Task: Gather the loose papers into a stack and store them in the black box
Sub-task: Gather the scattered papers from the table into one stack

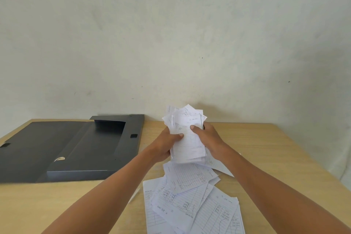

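Hands (pixel 187 138) grip papers (pixel 187 146) (black box (pixel 76 148) open)

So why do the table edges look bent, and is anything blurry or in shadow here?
Head view: the wide-angle lens bows the table edges; light is soft and even, with no glare; a faint shadow darkens the wall at right; writing on the papers in both hands and on the loose sheets is too soft to read.
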Demonstrator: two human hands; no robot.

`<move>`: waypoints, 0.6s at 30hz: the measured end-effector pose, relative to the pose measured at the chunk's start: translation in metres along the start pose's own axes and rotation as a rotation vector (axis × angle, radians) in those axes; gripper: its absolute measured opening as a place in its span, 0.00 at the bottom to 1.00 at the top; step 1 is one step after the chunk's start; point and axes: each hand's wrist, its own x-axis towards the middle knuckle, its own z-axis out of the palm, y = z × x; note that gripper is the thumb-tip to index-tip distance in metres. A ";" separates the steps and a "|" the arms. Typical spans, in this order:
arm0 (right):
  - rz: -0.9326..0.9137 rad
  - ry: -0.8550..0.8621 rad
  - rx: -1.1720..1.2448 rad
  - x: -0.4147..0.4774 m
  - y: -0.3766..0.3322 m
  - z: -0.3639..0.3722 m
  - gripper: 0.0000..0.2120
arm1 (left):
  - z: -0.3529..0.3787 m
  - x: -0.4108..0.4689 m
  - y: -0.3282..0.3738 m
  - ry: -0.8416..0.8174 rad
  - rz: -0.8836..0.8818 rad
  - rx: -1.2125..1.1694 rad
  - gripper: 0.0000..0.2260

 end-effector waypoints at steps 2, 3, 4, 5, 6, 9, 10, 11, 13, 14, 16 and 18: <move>-0.013 0.031 -0.079 -0.002 0.000 -0.002 0.22 | -0.006 0.003 -0.005 0.073 0.034 -0.022 0.19; -0.016 0.050 -0.119 -0.001 0.001 -0.007 0.26 | -0.010 0.003 -0.006 0.093 0.038 -0.054 0.19; -0.008 0.051 -0.131 -0.001 0.002 -0.012 0.28 | -0.014 0.002 -0.006 0.095 0.033 -0.077 0.19; 0.018 0.028 -0.116 -0.002 0.002 -0.018 0.29 | -0.018 0.000 -0.007 0.088 0.021 -0.088 0.19; 0.048 -0.004 -0.075 -0.003 0.003 -0.023 0.27 | -0.021 -0.001 -0.008 0.071 0.002 -0.088 0.19; 0.033 0.065 0.043 -0.002 0.002 -0.028 0.15 | -0.019 -0.004 -0.013 0.004 -0.068 -0.053 0.19; 0.022 0.131 0.059 -0.002 0.000 -0.028 0.12 | -0.017 -0.004 -0.015 -0.008 -0.079 -0.041 0.19; 0.013 0.181 0.048 -0.001 -0.002 -0.028 0.09 | -0.015 -0.004 -0.016 -0.016 -0.084 -0.035 0.18; -0.011 0.222 -0.038 0.001 -0.004 -0.031 0.07 | -0.013 -0.005 -0.019 -0.021 -0.087 -0.025 0.17; -0.025 0.228 -0.086 0.002 -0.005 -0.034 0.07 | -0.014 -0.005 -0.019 -0.027 -0.088 -0.015 0.17; -0.018 0.232 -0.127 0.002 -0.009 -0.040 0.07 | -0.019 -0.004 -0.020 -0.037 -0.095 0.015 0.17; 0.022 0.191 -0.128 0.003 -0.012 -0.046 0.08 | -0.023 -0.005 -0.021 -0.037 -0.108 0.039 0.18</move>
